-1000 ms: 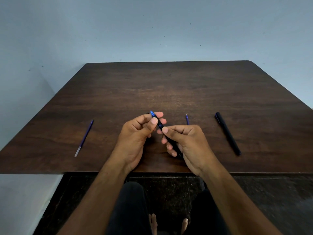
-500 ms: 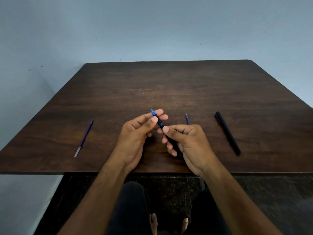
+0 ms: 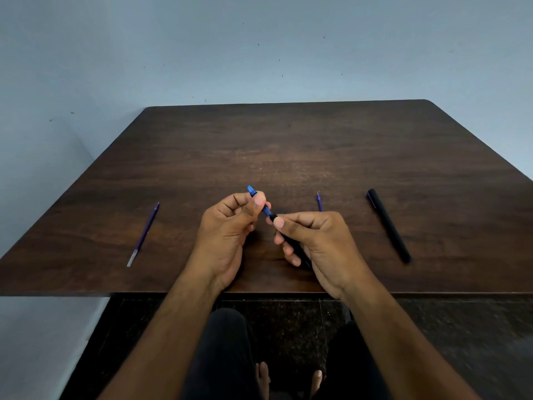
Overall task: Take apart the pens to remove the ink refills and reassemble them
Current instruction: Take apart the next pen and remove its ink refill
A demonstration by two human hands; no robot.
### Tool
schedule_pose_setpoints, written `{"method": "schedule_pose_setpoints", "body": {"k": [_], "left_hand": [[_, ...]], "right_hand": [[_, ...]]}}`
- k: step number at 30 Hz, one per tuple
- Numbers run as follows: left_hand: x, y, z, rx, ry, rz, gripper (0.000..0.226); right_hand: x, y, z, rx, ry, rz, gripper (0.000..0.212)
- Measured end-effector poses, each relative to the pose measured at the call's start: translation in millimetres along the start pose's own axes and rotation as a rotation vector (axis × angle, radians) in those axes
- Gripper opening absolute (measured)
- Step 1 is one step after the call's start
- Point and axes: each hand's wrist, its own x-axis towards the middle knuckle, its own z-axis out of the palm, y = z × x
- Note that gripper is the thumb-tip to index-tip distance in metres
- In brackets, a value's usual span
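Holding one pen between both hands over the near-centre of the desk [image 3: 288, 145], person works at the joint. Pen's long axis runs diagonal, far-left to near-right: blue front section [image 3: 266, 210] up and away, black barrel [image 3: 291, 243] down and toward the person's right side. Left hand [image 3: 227, 235] pinches the blue section, thumb tip pressed on it near the top, fingers curled closed behind, blue tip poking out past the thumb. Right hand [image 3: 320, 246] wraps the black barrel, thumb and index clamped right at the barrel's mouth, lower fingers folded under; barrel's tail peeks out below the palm. The two thumbs sit close together, either side of the blue-black seam, not touching. Judgement: step is twisting or pulling the blue section out of the barrel along that diagonal, so left hand goes up-left, right hand stays or pulls down-right; cannot tell if the thread is loose yet. Loose refill [image 3: 143, 233] lies well apart on the left side of the desk, tip pointing away, nearer the left hand. Second refill [image 3: 319, 201] shows only its tip just beyond the right hand, rest hidden. Capped black pen [image 3: 388, 225] lies on the right, well clear, nearer the right hand, untouched.
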Motion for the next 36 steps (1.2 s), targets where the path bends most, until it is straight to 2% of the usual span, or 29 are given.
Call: {"method": "schedule_pose_setpoints", "body": {"k": [7,12,18,24,26,33,36], "left_hand": [[2.8,-0.5,0.6,-0.070,0.078,0.048,0.025],[4.6,1.8,1.0,-0.072,0.105,0.068,0.018],[9.6,12.3,2.6,-0.063,0.219,0.111,0.042],[15.3,29.9,-7.7,-0.005,0.317,0.127,0.034],[14.1,31.4,-12.2,0.112,0.325,0.126,0.031],[3.1,21.6,-16.5,0.912,0.327,0.178,0.017],[1.7,18.8,-13.9,1.049,0.338,0.143,0.014]], "right_hand": [[1.4,1.5,0.0,0.010,0.004,-0.028,0.018],[0.5,0.4,0.6,0.022,0.014,-0.024,0.016],[1.0,1.0,-0.1,0.042,0.023,-0.006,0.015],[1.7,1.8,-1.2,0.038,0.013,0.003,0.015],[1.6,1.6,-2.1,0.037,0.014,0.003,0.016],[0.9,-0.9,-0.7,0.097,0.046,0.029,0.017],[1.3,-1.1,0.0,0.103,0.052,0.036,0.017]]}}
